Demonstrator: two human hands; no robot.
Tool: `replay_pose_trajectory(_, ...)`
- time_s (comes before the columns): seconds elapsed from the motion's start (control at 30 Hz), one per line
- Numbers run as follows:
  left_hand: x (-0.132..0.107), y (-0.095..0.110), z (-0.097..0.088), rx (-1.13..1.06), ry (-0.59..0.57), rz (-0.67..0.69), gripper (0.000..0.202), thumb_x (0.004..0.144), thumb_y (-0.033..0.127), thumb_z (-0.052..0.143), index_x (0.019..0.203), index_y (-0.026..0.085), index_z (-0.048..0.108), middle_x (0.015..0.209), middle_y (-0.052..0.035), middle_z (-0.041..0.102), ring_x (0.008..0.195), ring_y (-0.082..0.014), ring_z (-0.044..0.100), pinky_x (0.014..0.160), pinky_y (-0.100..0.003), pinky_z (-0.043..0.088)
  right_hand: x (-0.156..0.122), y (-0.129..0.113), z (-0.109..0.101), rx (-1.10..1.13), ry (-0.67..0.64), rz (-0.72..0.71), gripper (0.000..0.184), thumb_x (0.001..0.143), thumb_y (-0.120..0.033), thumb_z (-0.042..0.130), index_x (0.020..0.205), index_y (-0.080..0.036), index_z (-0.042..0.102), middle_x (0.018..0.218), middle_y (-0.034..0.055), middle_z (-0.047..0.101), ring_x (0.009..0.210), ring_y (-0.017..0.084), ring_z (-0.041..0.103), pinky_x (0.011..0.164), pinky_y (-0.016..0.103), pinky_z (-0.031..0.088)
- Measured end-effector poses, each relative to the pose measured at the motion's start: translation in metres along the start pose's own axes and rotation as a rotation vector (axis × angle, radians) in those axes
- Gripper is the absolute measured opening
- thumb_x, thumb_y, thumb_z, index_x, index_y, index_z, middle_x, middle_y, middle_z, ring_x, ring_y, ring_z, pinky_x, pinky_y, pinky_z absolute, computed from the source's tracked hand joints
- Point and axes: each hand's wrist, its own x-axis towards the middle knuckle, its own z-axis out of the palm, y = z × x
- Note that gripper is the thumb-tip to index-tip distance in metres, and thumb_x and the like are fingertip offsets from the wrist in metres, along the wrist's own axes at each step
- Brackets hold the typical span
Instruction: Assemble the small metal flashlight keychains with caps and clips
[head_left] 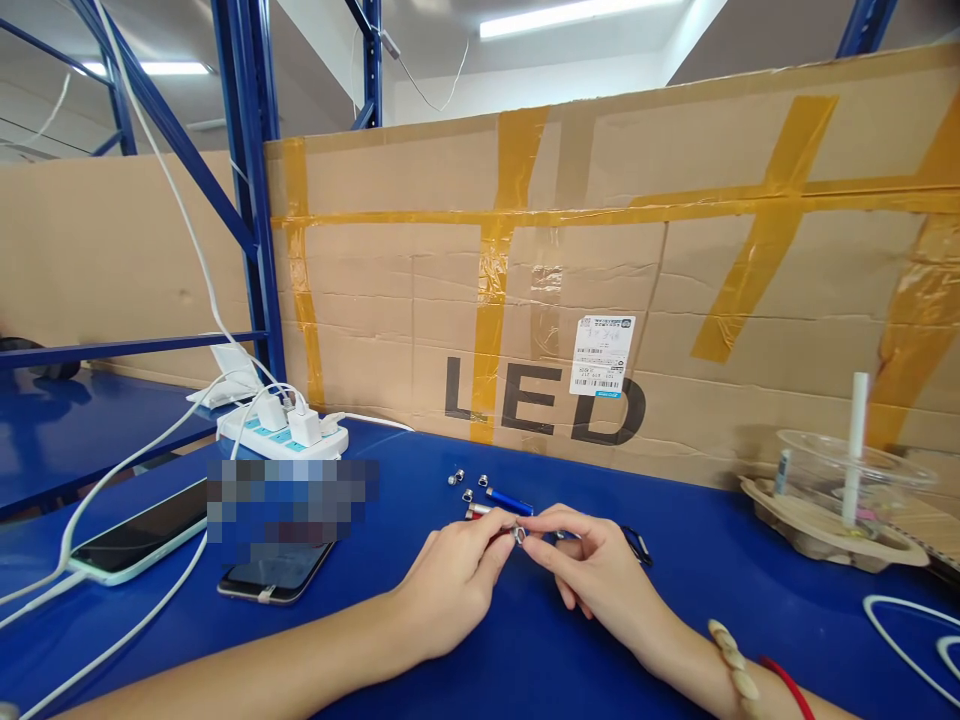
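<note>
My left hand [454,575] and my right hand [600,560] meet at the fingertips over the blue table. Thumbs and forefingers of both pinch a small silvery metal piece [519,536] with a ring-like end; its exact kind is too small to tell. Just beyond the hands lies a blue metal tube [510,501] with a silver end. A red tube [475,512] sits closer, partly hidden by my left fingers. Three more small silvery pieces lie loose behind them, one of them a shiny metal piece [456,477]. Beside my right hand is a black clip-like object [637,545], partly covered.
On the left are a charging phone [142,530], a second phone [277,575] and a white power strip [281,437] with cables. At right, a moulded tray [817,535] holds a clear plastic cup [817,465]. A large cardboard sheet [375,310] stands behind.
</note>
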Motion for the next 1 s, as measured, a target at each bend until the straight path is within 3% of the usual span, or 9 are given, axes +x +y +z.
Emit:
replay_pose_trajectory(0.37,-0.0006,-0.0022,-0.0018,0.029,-0.077,0.030,0.018,0.089,0.028,0.028,0.087,0.022,0.045,0.064,0.0057,0.053,0.058,-0.0107,0.050,0.059,-0.021,0.035,0.0021,0.0046,-0.0001,0.066,-0.041,0.030,0.037,0.059,-0.049,0.069,0.063,-0.013,0.062,0.084,0.0041,0.057,0.030,0.001,0.045,0.024,0.015,0.029)
replay_pose_trajectory(0.73,-0.0016,-0.0041,-0.0016,-0.046,-0.136,0.099,0.011,0.089,0.028,0.030,0.090,0.022,0.039,0.073,0.0030,0.054,0.065,-0.0107,0.051,0.063,-0.021,0.038,-0.0014,0.0052,-0.0033,0.068,-0.066,-0.024,0.036,0.063,-0.048,0.067,0.061,-0.013,0.058,0.080,0.0036,0.058,0.032,0.001,0.044,0.026,0.016,0.024)
replay_pose_trajectory(0.87,-0.0010,-0.0043,-0.0009,-0.040,-0.117,0.092,0.009,0.088,0.025,0.034,0.088,0.022,0.042,0.078,0.0024,0.058,0.069,-0.0117,0.054,0.065,-0.022,0.040,-0.0008,0.0064,-0.0026,0.058,-0.089,-0.013,0.037,0.064,-0.050,0.066,0.061,-0.014,0.055,0.076,0.0018,0.059,0.033,0.002,0.043,0.030,0.017,0.026)
replay_pose_trajectory(1.0,-0.0006,-0.0050,0.0010,-0.012,-0.070,0.081,0.005,0.085,0.026,0.041,0.083,0.023,0.044,0.083,0.0030,0.061,0.074,-0.0129,0.056,0.068,-0.023,0.041,-0.0017,0.0038,-0.0011,-0.014,-0.068,0.008,0.040,0.064,-0.051,0.065,0.057,-0.015,0.048,0.059,-0.0025,0.053,0.033,0.002,0.042,0.033,0.017,0.026)
